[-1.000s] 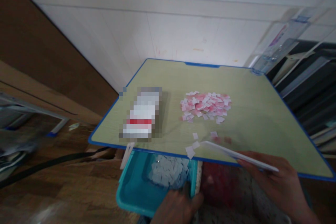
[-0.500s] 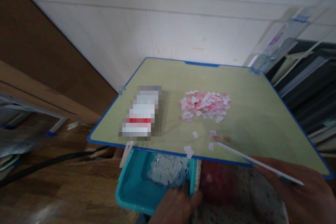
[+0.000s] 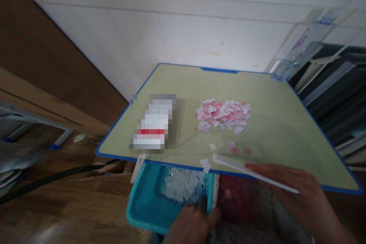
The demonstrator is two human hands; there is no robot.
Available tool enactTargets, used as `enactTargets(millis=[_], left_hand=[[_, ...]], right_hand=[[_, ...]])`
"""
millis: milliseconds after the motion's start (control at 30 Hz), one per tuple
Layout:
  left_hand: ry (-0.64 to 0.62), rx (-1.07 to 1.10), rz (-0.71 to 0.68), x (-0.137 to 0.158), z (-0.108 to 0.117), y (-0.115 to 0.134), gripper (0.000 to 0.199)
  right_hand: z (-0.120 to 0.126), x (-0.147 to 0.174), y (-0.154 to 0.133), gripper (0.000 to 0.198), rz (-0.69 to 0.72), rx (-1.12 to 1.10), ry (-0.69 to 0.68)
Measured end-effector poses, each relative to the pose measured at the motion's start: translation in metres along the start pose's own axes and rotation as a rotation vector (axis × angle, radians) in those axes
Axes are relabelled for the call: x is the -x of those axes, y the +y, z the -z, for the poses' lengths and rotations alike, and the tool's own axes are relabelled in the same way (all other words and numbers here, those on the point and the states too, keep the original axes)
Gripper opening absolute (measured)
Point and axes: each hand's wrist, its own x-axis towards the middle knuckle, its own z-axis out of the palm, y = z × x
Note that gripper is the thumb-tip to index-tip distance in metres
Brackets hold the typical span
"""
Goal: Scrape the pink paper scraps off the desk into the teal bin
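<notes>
My right hand (image 3: 303, 194) is closed around a thin white stick (image 3: 274, 183). Its far end lies low over the table's near edge, close to a few loose paper bits (image 3: 205, 164). My left hand (image 3: 190, 223) grips the near right side of a teal plastic basin (image 3: 140, 206) below that edge; some fingers are hidden. Inside the basin sits a heap of small whitish pieces (image 3: 183, 187). Further back on the table, a spread pile of small pink and white paper pieces (image 3: 224, 112) lies right of the middle.
The pale table (image 3: 177, 80) has a blue rim and stands against a white wall. A phone-shaped object (image 3: 156, 122), blurred out, rests at its left. At the back right corner is a clear plastic bottle (image 3: 297, 55). A dark cable (image 3: 71, 173) crosses at left.
My right hand has moved left with the white stick, whose tip swept past a paper bit near the table edge; that bit is no longer visible there. My left hand stays on the basin.
</notes>
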Motion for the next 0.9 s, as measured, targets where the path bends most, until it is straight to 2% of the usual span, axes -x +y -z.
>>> enactTargets(millis=[167,300,400,533,667,900], left_hand=[[0.022,-0.010,0.013,-0.001,-0.003,0.000,0.040],[0.027,-0.023,-0.003,0.000,-0.001,0.000,0.041],[0.017,-0.038,-0.012,0.000,0.001,0.000,0.033],[0.045,-0.032,-0.022,0.000,-0.002,-0.001,0.029],[0.080,-0.018,-0.035,0.000,-0.003,0.000,0.035],[0.048,-0.035,-0.017,0.001,0.004,0.002,0.035]], right_hand=[[-0.023,-0.024,-0.011,0.035,0.010,-0.059,-0.027],[-0.020,-0.018,-0.006,0.023,-0.103,0.021,0.124],[-0.017,-0.011,-0.001,0.020,-0.140,0.075,0.178],[-0.025,-0.016,-0.010,0.018,-0.062,0.027,0.119],[-0.033,-0.025,-0.026,0.027,-0.046,-0.055,0.023],[-0.017,0.002,-0.021,0.019,-0.246,0.008,0.112]])
